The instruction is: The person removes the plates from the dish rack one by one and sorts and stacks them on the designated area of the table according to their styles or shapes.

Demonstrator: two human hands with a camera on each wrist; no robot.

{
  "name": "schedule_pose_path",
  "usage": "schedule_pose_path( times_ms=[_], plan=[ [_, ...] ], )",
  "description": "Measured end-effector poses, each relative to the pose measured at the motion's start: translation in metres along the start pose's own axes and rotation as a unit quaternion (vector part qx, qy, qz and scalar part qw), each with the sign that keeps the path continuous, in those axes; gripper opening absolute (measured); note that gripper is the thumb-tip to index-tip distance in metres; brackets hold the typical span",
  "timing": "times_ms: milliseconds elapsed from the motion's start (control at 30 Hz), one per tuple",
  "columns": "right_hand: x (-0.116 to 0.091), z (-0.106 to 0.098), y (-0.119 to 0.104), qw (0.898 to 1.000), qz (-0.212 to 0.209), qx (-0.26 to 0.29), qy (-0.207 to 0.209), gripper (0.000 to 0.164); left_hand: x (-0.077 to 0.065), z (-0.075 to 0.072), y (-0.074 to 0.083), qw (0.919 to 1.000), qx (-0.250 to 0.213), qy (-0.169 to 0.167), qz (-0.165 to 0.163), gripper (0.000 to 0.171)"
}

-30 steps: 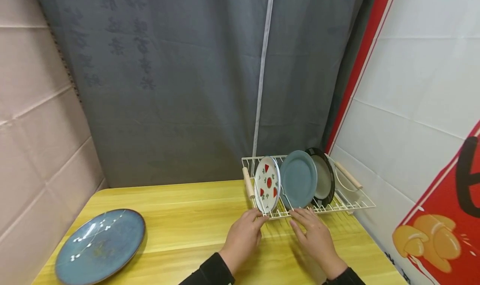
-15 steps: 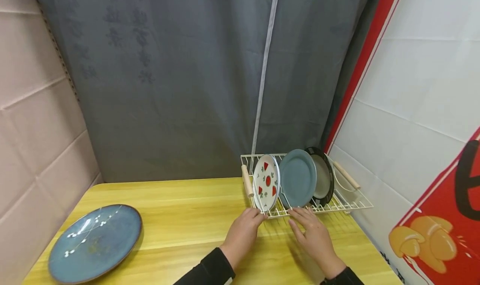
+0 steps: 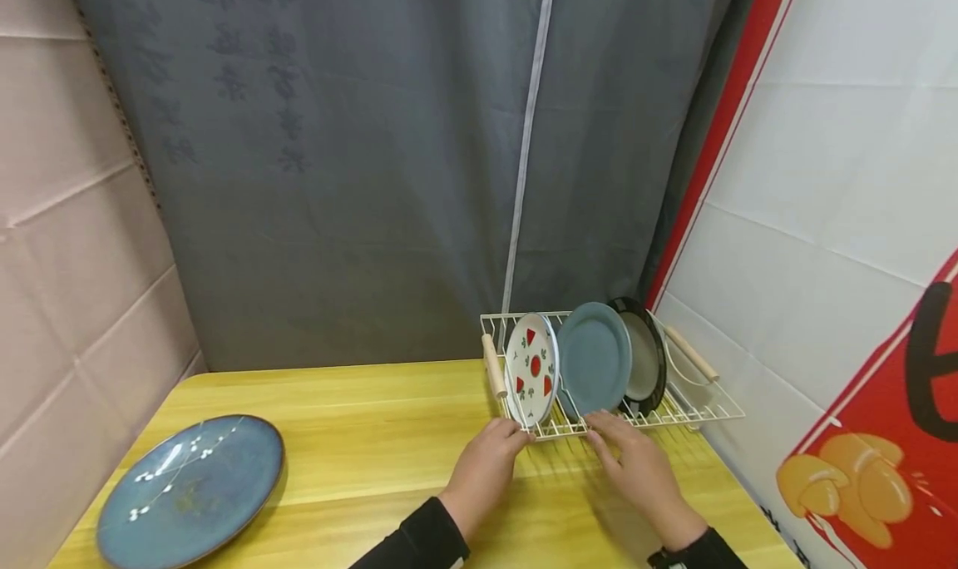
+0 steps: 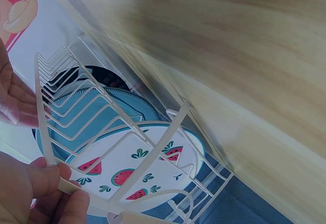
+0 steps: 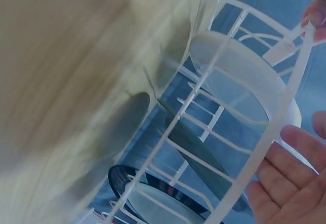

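Observation:
A white wire dish rack (image 3: 718, 404) with wooden handles stands at the right back of the table. Upright in it are a white plate with watermelon prints (image 3: 533, 369), a blue-grey plate (image 3: 595, 357) and a black-rimmed plate (image 3: 645, 361). My left hand (image 3: 482, 469) grips the rack's front rim near its left corner; in the left wrist view the thumb and fingers (image 4: 76, 206) curl round it. Farther right, my right hand (image 3: 639, 473) touches the same rim; its fingers (image 5: 288, 168) look fairly straight in the right wrist view, with the thumb apart from the rim.
A large blue plate (image 3: 195, 486) with a white blossom pattern lies on the wooden table (image 3: 359, 436) at the left. Behind the table hangs a grey curtain (image 3: 359, 220). A white wall covering (image 3: 823, 220) borders the rack's right side.
My right hand has shifted slightly to the right along the rack's front rim. The left hand keeps its hold, and the plates stay in place. The head view has tilted a little.

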State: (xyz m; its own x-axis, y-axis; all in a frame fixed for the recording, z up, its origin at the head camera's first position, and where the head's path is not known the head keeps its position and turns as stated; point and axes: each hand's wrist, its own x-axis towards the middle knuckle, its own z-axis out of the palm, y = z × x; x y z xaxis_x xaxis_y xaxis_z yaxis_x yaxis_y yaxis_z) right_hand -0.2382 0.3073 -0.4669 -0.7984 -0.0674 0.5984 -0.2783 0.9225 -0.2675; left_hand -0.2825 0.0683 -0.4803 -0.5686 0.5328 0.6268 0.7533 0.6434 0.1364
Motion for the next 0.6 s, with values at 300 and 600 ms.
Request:
schedule_pose_path(
  times_ms=[300, 600],
  plan=[
    [0.029, -0.029, 0.013, 0.992, -0.029, -0.009, 0.123, 0.033, 0.001, -0.001, -0.001, 0.9999, -0.015, 0.004, -0.006, 0.027],
    [0.057, -0.048, 0.038, 0.981, 0.04, -0.003, 0.188, 0.036, 0.0, 0.002, -0.001, 0.9999, -0.006, 0.013, 0.002, 0.025]
  ],
)
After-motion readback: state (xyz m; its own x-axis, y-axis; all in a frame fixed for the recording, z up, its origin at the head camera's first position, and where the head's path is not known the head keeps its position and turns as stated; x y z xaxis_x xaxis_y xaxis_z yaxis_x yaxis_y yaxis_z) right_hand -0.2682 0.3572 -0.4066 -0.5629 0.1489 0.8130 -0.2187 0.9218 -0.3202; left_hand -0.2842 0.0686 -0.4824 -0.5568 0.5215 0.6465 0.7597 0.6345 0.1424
